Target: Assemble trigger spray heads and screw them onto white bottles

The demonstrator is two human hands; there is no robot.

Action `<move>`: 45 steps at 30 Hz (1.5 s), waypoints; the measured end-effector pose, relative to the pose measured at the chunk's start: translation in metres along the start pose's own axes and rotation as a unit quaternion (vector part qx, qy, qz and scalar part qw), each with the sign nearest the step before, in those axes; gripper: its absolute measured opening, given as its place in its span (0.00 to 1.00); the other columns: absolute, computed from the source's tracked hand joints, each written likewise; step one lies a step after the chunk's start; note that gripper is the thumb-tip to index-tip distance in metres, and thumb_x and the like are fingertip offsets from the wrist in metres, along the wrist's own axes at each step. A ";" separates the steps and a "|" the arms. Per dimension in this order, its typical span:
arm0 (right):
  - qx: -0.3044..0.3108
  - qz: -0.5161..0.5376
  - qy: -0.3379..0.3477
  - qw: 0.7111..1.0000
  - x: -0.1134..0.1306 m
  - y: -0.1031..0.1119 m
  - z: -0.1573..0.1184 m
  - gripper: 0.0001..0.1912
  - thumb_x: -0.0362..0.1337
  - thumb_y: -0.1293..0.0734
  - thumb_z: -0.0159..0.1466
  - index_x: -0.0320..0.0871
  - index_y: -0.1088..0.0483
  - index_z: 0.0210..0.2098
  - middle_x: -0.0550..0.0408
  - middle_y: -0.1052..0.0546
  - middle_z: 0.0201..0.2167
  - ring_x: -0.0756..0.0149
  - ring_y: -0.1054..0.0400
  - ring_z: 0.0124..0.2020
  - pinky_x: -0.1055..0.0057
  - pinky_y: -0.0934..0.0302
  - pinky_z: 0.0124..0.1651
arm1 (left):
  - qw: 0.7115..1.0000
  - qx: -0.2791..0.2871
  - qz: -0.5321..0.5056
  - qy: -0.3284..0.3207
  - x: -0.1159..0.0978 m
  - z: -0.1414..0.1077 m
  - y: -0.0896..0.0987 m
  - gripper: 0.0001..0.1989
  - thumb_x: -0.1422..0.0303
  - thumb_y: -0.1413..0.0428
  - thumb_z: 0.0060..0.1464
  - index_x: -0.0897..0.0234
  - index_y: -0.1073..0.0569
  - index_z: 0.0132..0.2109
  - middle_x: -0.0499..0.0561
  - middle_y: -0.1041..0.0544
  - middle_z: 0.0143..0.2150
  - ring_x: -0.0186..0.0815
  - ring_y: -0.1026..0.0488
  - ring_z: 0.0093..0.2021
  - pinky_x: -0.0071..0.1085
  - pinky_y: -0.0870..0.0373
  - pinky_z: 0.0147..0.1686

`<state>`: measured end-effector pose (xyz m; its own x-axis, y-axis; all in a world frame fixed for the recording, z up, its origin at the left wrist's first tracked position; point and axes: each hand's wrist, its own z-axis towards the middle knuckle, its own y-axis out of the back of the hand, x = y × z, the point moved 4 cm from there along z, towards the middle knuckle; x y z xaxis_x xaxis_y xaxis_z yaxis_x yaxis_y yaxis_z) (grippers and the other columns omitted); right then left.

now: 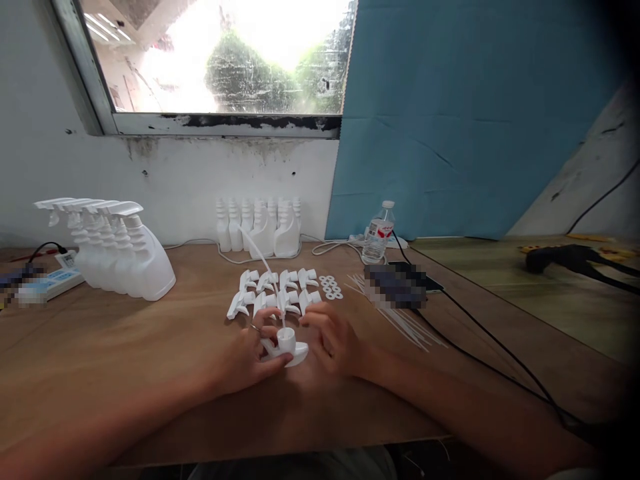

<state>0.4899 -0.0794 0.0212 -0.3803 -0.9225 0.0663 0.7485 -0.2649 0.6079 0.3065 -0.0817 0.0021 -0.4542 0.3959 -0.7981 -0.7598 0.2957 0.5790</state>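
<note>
The white spray head (287,341) sits near the table's front edge, its long axis running roughly 9 to 3 o'clock, rounded end at 3; its cup faces up. The left hand (249,353) pinches it, seemingly to keep that cup upright for the thin tube (263,257), which rises from it, leaning towards 11. The right hand (335,339), loosely curled and apparently empty, is just beside at 2. Beyond, more spray heads (289,280) stand in rows at 12, rings (330,288) at 1, loose tubes (403,322) at 2, probably sorted for easy reach.

left hand (250,355): thin ring (255,327) | forearms (175,393): bare | lap: dark greyish cloth (300,465)
</note>
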 end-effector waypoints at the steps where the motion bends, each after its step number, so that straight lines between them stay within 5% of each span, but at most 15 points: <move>1: 0.020 -0.029 0.066 0.997 0.005 -0.001 0.000 0.23 0.24 0.42 0.56 0.43 0.40 0.51 0.48 0.31 0.42 0.62 0.35 0.41 0.63 0.38 0.42 | 1.000 -0.015 -0.015 -0.002 -0.002 0.002 0.002 0.22 0.57 0.42 0.51 0.60 0.38 0.49 0.48 0.26 0.37 0.30 0.30 0.27 0.26 0.36 0.27; 5: 0.053 -0.157 0.194 0.967 0.011 -0.001 0.002 0.22 0.27 0.38 0.60 0.47 0.38 0.53 0.48 0.30 0.48 0.60 0.34 0.46 0.58 0.38 0.45 | 0.995 -0.038 -0.080 -0.036 -0.016 0.019 0.009 0.23 0.57 0.39 0.48 0.60 0.45 0.41 0.43 0.31 0.28 0.29 0.32 0.27 0.23 0.39 0.26; 10: 0.008 -0.206 0.226 0.952 0.006 0.015 0.009 0.16 0.27 0.35 0.62 0.44 0.33 0.49 0.48 0.25 0.47 0.66 0.30 0.41 0.65 0.33 0.41 | 0.984 0.137 -0.071 -0.093 -0.044 0.053 0.026 0.23 0.60 0.40 0.50 0.61 0.46 0.43 0.43 0.29 0.28 0.26 0.33 0.25 0.21 0.39 0.24; 14: -0.042 -0.222 0.186 0.956 -0.019 0.036 0.015 0.21 0.25 0.36 0.61 0.38 0.35 0.54 0.42 0.25 0.47 0.61 0.29 0.45 0.64 0.32 0.42 | 0.958 0.241 -0.141 -0.069 -0.048 0.101 0.065 0.31 0.60 0.38 0.47 0.62 0.41 0.54 0.55 0.23 0.39 0.32 0.27 0.29 0.26 0.32 0.25; 16: -0.078 -0.244 0.149 0.955 -0.034 0.048 0.017 0.23 0.26 0.36 0.61 0.39 0.37 0.56 0.42 0.25 0.47 0.59 0.29 0.46 0.63 0.31 0.43 | 0.978 0.148 -0.124 -0.079 -0.036 0.136 0.093 0.27 0.59 0.40 0.49 0.65 0.36 0.53 0.57 0.23 0.40 0.35 0.25 0.31 0.30 0.30 0.27; 19: -0.109 -0.266 0.103 0.952 -0.048 0.064 0.019 0.25 0.27 0.36 0.61 0.43 0.38 0.57 0.43 0.25 0.47 0.58 0.28 0.47 0.62 0.31 0.44 | 0.986 -0.155 -0.009 -0.062 -0.005 0.185 0.139 0.19 0.63 0.41 0.51 0.68 0.32 0.47 0.58 0.23 0.41 0.36 0.25 0.34 0.30 0.29 0.29; 23: -0.133 -0.256 0.070 0.955 -0.049 0.078 0.022 0.28 0.27 0.33 0.58 0.43 0.39 0.57 0.42 0.26 0.48 0.57 0.29 0.47 0.61 0.31 0.45 | 0.950 -0.310 0.037 -0.016 0.028 0.229 0.166 0.24 0.63 0.42 0.51 0.71 0.37 0.52 0.65 0.30 0.52 0.40 0.28 0.46 0.34 0.30 0.41; 27: -0.147 -0.211 0.034 0.966 -0.047 0.085 0.023 0.29 0.27 0.32 0.56 0.44 0.41 0.56 0.43 0.28 0.49 0.56 0.30 0.49 0.59 0.32 0.47 | 0.937 -0.344 0.059 0.019 0.044 0.255 0.171 0.30 0.64 0.39 0.47 0.71 0.39 0.54 0.65 0.32 0.54 0.43 0.31 0.51 0.36 0.36 0.49; 34: -0.182 -0.180 -0.004 0.967 -0.047 0.095 0.026 0.28 0.25 0.34 0.56 0.47 0.39 0.55 0.46 0.28 0.47 0.55 0.31 0.49 0.55 0.34 0.51 | 0.942 -0.324 0.085 0.029 0.063 0.265 0.161 0.29 0.69 0.38 0.43 0.72 0.35 0.52 0.63 0.28 0.49 0.43 0.28 0.45 0.34 0.34 0.44; 45: -0.245 -0.136 -0.009 0.960 -0.028 0.106 0.030 0.27 0.27 0.33 0.55 0.47 0.36 0.54 0.46 0.28 0.47 0.53 0.31 0.48 0.52 0.32 0.49 | 0.920 -0.302 0.192 -0.163 0.025 0.185 0.142 0.21 0.69 0.45 0.51 0.64 0.32 0.53 0.55 0.30 0.51 0.41 0.31 0.49 0.33 0.36 0.50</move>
<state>0.5642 -0.0730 0.1074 -0.6036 -0.7969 -0.0266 0.7842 -0.5993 0.1607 0.2737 0.1309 0.0948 -0.6541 0.6389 -0.4049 -0.7369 -0.4174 0.5318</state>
